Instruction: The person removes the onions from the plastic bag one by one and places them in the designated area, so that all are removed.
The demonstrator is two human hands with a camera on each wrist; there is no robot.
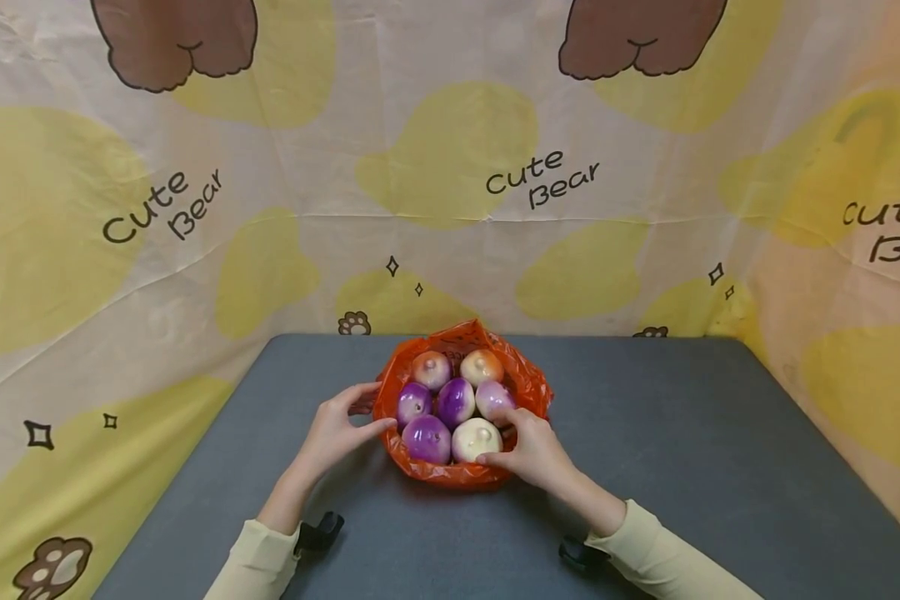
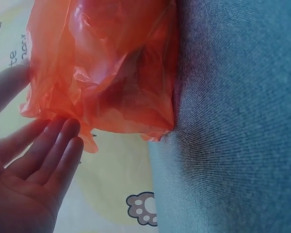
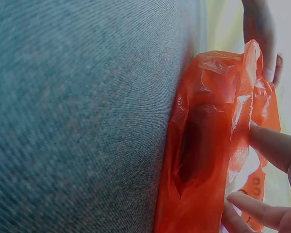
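Note:
An orange-red plastic bag [image 1: 457, 477] stands on the table with its mouth rolled wide, several onions inside. My right hand [image 1: 536, 450] reaches over its near right rim, thumb and fingers around the white onion [image 1: 477, 437]. A pale purple onion [image 1: 492, 398] lies just behind those fingers. At the bag's left side my left hand [image 1: 337, 429] touches the plastic, its fingers fairly straight and its thumb by the rim. A purple onion [image 1: 426, 439] sits nearest that thumb. In the left wrist view the fingertips [image 2: 70, 128] rest against the outside of the bag.
The grey table [image 1: 645, 433] extends around the bag on both sides. Behind it hangs a cloth backdrop [image 1: 435, 183] with yellow patches, bear prints and lettering. Black bands [image 1: 320, 532] sit at both wrists, below the pale sleeves [image 1: 258, 558].

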